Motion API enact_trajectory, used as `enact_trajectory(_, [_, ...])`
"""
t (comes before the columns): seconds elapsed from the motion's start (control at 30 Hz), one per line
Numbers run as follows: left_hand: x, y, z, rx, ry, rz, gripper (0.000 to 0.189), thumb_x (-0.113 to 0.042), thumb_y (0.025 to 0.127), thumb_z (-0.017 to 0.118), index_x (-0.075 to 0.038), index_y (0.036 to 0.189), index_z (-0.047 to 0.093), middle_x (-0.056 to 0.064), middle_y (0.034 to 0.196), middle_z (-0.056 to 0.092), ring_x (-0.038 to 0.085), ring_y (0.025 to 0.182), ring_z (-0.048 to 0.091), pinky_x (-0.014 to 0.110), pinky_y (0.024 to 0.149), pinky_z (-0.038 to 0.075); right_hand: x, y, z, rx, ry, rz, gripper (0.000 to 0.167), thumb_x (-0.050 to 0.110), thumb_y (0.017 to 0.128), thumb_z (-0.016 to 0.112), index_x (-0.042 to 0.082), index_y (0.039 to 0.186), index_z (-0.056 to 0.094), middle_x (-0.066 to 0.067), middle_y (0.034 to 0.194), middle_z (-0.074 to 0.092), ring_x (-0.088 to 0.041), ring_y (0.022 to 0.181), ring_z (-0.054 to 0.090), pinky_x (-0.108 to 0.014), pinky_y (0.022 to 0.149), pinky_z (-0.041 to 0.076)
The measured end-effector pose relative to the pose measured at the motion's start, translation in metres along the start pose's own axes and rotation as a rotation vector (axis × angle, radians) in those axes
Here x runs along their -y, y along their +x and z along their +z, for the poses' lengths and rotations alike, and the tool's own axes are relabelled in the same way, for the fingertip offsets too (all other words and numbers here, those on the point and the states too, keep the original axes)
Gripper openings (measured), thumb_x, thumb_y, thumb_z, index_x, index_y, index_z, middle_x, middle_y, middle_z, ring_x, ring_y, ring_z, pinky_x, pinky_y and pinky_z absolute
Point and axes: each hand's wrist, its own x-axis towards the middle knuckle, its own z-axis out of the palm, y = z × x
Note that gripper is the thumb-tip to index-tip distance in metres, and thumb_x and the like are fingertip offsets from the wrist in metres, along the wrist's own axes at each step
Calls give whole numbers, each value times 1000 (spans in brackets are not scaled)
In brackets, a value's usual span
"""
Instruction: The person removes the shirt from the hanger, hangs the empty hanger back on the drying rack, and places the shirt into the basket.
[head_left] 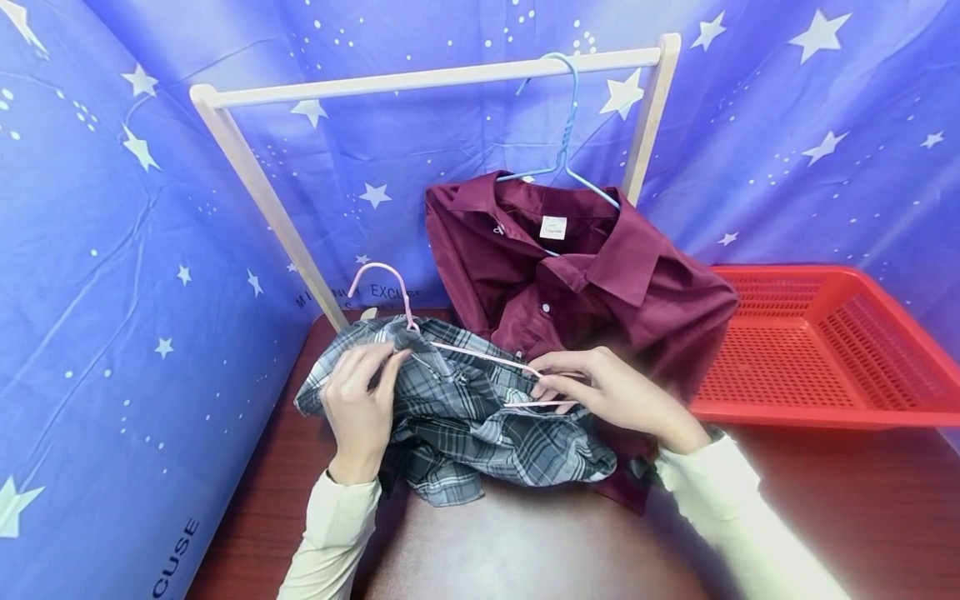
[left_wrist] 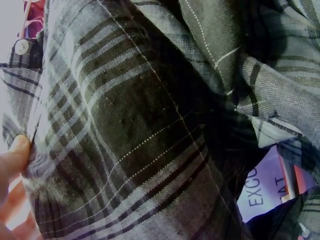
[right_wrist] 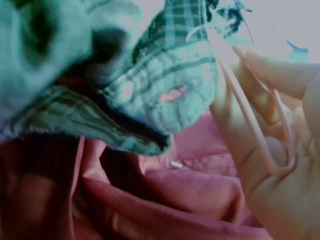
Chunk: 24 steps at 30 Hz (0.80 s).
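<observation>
Fingertips (head_left: 400, 357) of my left hand (head_left: 358, 404) are drawn together in a pinch, thumb against forefinger, on the cloth of the plaid shirt (head_left: 555, 454), just beside the neck of the pink hanger (head_left: 480, 356). My right hand (head_left: 611, 392) curls round the hanger's other end, the bent corner of wire lying inside the curl; how firmly it is gripped I cannot tell.

What counts most, I judge, is how that corner lies to the shirt. The hanger's long axis runs from its hook (head_left: 407, 298) on my left across and slightly down to my right hand, the hook standing up above the collar. Towards my left the wire goes out of sight at the plaid cloth; towards my right it lies bare, with the shirt's loose folds below it, on my side. My right hand is nearer this bare end, my left nearer the collar.

Farther out, the maroon shirt (head_left: 675, 292) hangs from the blue hanger (head_left: 567, 137), hooked over the bar of the wooden rack (head_left: 435, 79). Off to my right sits the red basket (head_left: 825, 414); inside I see its perforated floor and walls, while the maroon shirt hides its left part.
</observation>
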Motion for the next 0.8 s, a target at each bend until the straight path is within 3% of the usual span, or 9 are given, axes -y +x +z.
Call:
enact_trajectory(0.4, [4,0,-1,29,33,1,17,-21,84,78,-7,94,77,7,87,74,26,82,68,36,78,50,-2,-5,-2,-95,-82,-46,27,8,97,60,5,123,68,3,88,76,-12,75,74,-24,69,58])
enact_trajectory(0.8, [7,-1,-3,37,48,-1,18,-21,84,78,-7,95,77,7,88,74,27,80,68,34,77,49,-4,-13,-9,-128,-135,-50,28,5,96,60,5,124,68,6,87,76,-8,77,73,-23,71,57])
